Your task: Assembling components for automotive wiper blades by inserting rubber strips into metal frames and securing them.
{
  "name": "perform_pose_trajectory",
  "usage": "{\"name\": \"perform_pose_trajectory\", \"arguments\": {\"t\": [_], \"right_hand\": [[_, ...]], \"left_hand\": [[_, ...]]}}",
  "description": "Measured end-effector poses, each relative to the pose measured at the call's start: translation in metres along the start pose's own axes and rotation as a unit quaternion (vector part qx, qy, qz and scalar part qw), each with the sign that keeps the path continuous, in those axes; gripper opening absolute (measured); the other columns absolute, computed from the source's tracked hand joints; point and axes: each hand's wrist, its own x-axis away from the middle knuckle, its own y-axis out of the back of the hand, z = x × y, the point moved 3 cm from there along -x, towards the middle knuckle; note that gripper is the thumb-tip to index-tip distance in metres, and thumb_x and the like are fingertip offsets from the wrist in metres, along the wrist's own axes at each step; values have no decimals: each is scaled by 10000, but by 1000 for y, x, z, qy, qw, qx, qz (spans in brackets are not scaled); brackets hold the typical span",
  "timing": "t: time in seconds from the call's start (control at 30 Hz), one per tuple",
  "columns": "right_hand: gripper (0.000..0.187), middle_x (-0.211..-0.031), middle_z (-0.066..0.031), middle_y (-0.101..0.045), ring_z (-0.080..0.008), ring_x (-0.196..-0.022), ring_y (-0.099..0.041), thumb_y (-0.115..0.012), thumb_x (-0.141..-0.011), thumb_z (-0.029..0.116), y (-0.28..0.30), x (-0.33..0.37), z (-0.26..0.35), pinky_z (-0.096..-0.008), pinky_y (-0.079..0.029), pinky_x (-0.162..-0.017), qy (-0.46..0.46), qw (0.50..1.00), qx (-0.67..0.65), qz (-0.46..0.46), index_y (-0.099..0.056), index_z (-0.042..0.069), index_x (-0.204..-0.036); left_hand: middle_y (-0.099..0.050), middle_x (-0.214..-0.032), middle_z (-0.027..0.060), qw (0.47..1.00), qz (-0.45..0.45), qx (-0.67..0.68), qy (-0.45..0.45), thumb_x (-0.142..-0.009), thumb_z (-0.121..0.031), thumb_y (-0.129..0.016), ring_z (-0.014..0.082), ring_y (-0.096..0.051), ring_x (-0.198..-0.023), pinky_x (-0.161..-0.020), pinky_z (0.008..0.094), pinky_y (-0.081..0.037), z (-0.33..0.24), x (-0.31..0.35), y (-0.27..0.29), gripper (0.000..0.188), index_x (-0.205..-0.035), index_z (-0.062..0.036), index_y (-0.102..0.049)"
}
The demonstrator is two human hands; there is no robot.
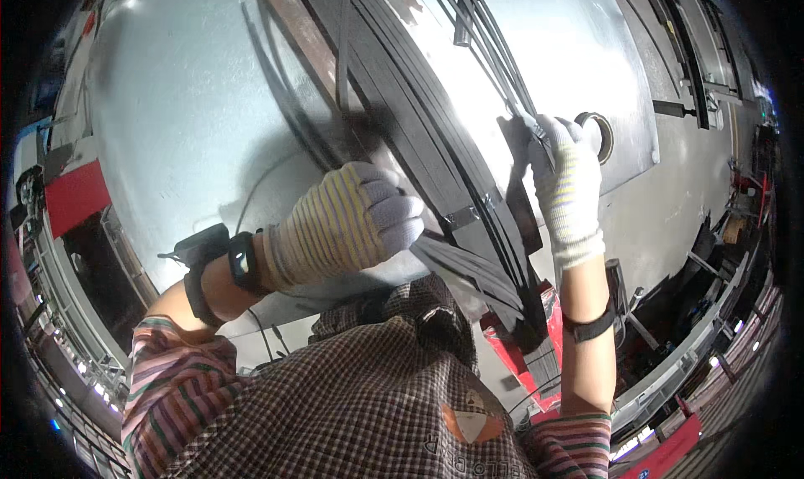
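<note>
My left hand [352, 215], in a striped white and yellow knit glove, is closed in a fist. Several flat grey strips [473, 271] come out from under its fingers and slant to the lower right. My right hand [569, 182], gloved alike, pinches the near end of several thin dark strips [496, 52] that run up and away. Between my hands lies a long bundle of dark grey strips [410, 102], with a shiny band [462, 218] across it near its lower end. What exactly the fingers grip is partly hidden.
A roll of tape [604, 137] stands beside my right hand on the pale sheet-covered table [167, 127]. A red support [548, 311] holds the bundle's near end. Metal racks [703, 286] stand at the right, and a red panel [77, 196] at the left.
</note>
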Motion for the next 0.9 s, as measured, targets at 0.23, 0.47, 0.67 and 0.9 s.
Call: {"name": "perform_pose_trajectory", "arguments": {"t": [0.23, 0.47, 0.67, 0.9], "right_hand": [[333, -1073, -153, -658, -346, -983, -622, -720, -835, 43, 43, 15, 64, -423, -491, -891, -45, 990, -94, 93, -662, 51, -1163], [308, -1091, -156, -659, -345, -1074, -607, -710, -851, 25, 32, -11, 60, -417, -485, -919, -18, 990, -115, 77, -671, 53, -1156], [285, -1070, -178, -658, -370, -976, -630, -721, -852, 81, 1, -97, 80, -423, -515, -885, 73, 988, -110, 79, -666, 48, -1129], [291, -1006, -166, -675, -308, -811, -657, -725, -840, 37, 3, -114, -7, -392, -541, -733, -102, 994, 1, 41, -665, 10, -1124]], "left_hand": [[-649, -996, 43, 994, 64, -80, 45, -796, -143, -668, 271, -633, -961, -825, 411, -515, 4, 33, -1, 416, -1212, -137, -646], [-687, -1105, 89, 992, 32, -68, 105, -817, -249, -720, 270, -637, -1024, -851, 406, -518, 46, 16, 25, 420, -1200, -82, -681], [-693, -886, 161, 934, -6, -52, 353, -858, -337, -715, 361, -681, -831, -778, 438, -540, 126, -25, 84, 380, -1107, -51, -692], [-590, -1364, 162, 920, -138, -190, 313, -878, -293, -697, 373, -528, -1270, -1079, 468, -418, 186, -30, 87, 450, -1265, -69, -641]]}}
